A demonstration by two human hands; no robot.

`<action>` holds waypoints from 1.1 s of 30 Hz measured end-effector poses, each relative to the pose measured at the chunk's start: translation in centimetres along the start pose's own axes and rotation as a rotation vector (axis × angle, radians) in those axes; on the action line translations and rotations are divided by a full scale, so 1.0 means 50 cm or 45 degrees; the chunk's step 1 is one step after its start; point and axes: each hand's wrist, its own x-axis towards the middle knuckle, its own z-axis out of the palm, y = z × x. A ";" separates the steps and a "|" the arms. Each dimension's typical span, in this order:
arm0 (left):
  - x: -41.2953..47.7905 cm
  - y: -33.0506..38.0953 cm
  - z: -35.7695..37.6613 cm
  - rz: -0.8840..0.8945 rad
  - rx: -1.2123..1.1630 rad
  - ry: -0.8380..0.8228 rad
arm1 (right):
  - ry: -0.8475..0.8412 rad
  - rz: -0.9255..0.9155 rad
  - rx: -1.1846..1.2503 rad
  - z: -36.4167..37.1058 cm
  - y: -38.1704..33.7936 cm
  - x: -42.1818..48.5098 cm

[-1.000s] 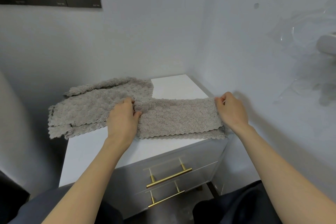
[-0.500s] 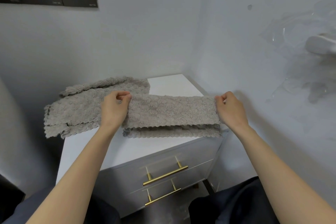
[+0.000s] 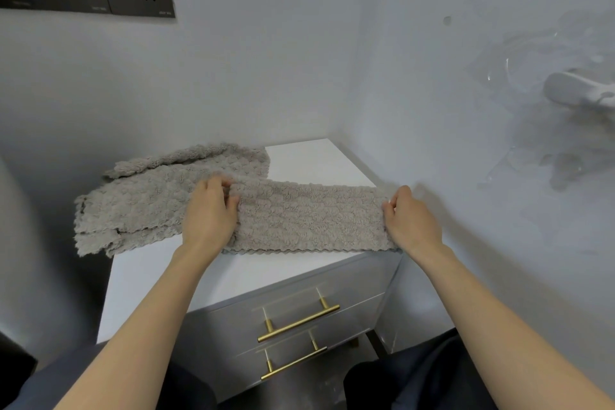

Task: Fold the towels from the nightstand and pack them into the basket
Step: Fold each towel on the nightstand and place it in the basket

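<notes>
Early stage. The left hand (image 3: 211, 213) and right hand (image 3: 411, 220) each pinch an end of one half-folded towel (image 3: 309, 220) lying on the nightstand (image 3: 312, 160). Other unfolded towels (image 3: 139, 206) lie heaped to its left. No basket visible; nothing judged packed.

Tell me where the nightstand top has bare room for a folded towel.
Bare on the nightstand: back right corner, bordered by the walls, the loose towels and the folded towel; and the front left, between the towels' edges and the front rim. Crowded: left rear under loose towels, middle under the folded towel gripped by left hand and right hand.
</notes>
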 end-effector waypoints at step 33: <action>-0.061 0.100 0.067 0.441 0.419 -0.307 | -0.183 -0.695 0.019 0.064 -0.130 -0.034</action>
